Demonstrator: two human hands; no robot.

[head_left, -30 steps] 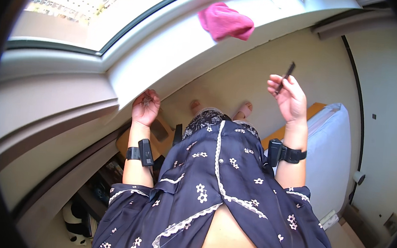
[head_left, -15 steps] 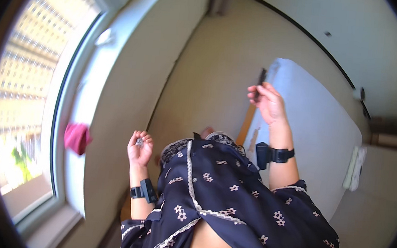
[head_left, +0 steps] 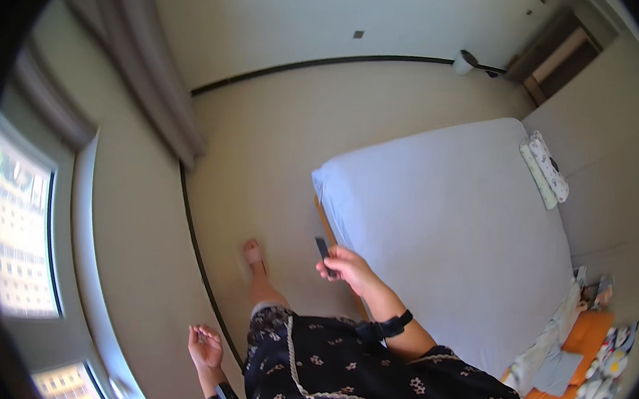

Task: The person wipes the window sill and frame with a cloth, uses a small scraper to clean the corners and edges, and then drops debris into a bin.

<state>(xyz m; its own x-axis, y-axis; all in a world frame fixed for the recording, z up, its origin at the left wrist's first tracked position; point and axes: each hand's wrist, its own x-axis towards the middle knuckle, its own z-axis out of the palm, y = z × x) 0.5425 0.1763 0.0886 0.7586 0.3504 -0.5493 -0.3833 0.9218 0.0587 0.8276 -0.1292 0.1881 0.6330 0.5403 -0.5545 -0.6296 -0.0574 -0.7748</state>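
Note:
My right hand (head_left: 347,269) is closed around a slim dark bar-shaped object (head_left: 323,254), whose upper end sticks out past the fingers. I cannot make out its exact kind. This hand is over the near left edge of the bed (head_left: 438,224). Lower and to the left, beside the wall under the window, my left hand (head_left: 206,347) has its fingers curled in. Something small and pale seems to lie within them, too small to name. Each wrist wears a black band with a dark box.
Curtains (head_left: 132,57) hang at the far left, by the window (head_left: 24,229). Folded cloths (head_left: 545,171) rest at the bed's far right edge. An orange piece with soft toys and cloths (head_left: 586,340) is at lower right. A bin (head_left: 464,62) stands by the far wall.
My view has swung to the right, so more of the bed and far wall shows. My right hand now appears lower and further left, still gripping the dark bar. My left hand remains curled.

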